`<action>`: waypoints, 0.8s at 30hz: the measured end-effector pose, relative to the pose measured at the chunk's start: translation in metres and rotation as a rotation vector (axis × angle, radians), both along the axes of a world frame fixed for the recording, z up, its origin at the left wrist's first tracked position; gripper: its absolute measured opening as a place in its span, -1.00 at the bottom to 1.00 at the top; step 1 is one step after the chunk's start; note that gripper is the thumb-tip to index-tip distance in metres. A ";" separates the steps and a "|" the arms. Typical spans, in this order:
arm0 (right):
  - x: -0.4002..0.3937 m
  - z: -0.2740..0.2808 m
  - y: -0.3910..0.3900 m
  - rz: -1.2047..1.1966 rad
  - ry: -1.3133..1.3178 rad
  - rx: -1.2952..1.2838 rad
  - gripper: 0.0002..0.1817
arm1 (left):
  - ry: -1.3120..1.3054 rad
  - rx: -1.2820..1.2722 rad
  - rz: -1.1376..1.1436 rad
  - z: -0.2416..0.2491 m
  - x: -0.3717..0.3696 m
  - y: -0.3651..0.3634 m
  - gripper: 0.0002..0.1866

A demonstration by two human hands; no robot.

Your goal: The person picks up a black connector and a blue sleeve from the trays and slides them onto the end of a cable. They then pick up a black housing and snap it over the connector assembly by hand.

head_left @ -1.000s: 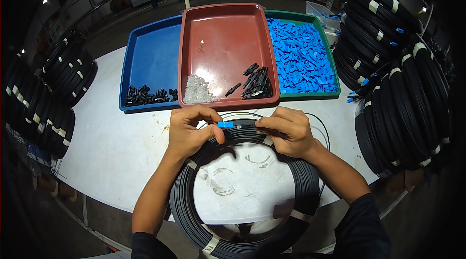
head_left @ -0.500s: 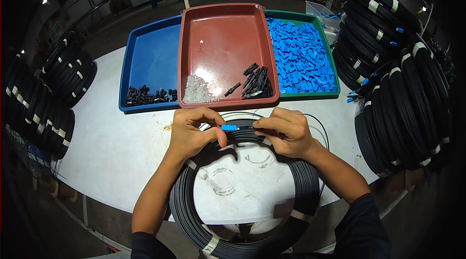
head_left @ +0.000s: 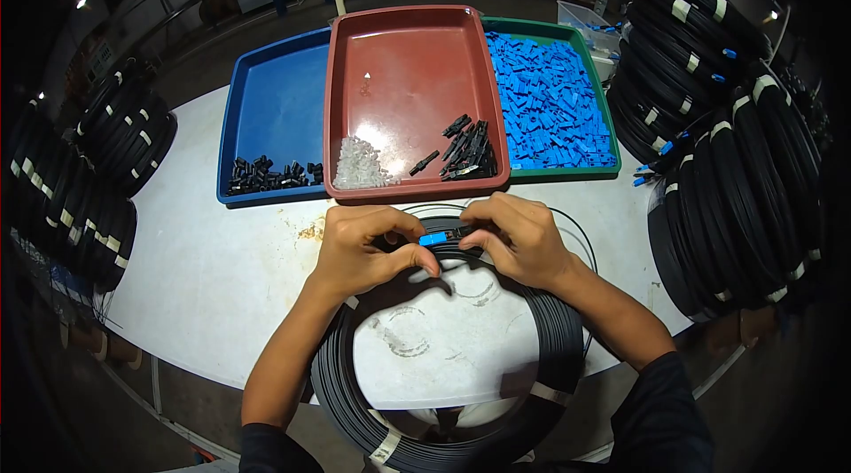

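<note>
A small blue connector housing [head_left: 433, 239] sits above the coil, end to end with a dark connector piece [head_left: 457, 232]. My right hand [head_left: 519, 238] pinches that dark piece between thumb and forefinger. At the blue housing's left end is my left hand [head_left: 372, 242], its thumb and forefinger apart; the forefinger's tip is at the housing, though contact is hard to tell. Beneath both hands a large coil of black cable [head_left: 558, 340], bound with pale tape, lies on the white table [head_left: 213, 296]. A loose loop of thin cable [head_left: 592, 247] curves out on the right.
Behind the coil stand a blue tray [head_left: 279, 109] with black parts, a red tray [head_left: 417, 65] with clear and black pieces, and a green tray [head_left: 612, 154] full of blue housings. Stacked black coils flank the table, left [head_left: 80, 216] and right [head_left: 727, 207].
The blue housing has shifted right and tilted slightly, closing up to the dark piece. My left hand has moved right with its thumb lower; my right thumb now shows against the dark piece.
</note>
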State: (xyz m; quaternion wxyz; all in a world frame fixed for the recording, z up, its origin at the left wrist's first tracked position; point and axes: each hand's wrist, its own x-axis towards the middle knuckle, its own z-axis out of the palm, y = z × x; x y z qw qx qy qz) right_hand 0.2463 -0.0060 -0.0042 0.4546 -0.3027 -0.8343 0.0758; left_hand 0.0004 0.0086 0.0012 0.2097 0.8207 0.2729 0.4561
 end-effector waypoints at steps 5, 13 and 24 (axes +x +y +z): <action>0.002 -0.001 0.000 -0.024 -0.034 -0.078 -0.75 | 0.004 0.011 0.047 0.000 0.003 -0.003 -0.77; 0.003 0.000 -0.001 0.056 0.021 -0.095 -0.81 | -0.013 -0.024 0.022 0.003 0.003 -0.004 -0.82; -0.003 0.003 -0.004 0.056 0.016 -0.123 -0.84 | 0.037 0.148 -0.063 0.000 0.000 -0.004 -0.78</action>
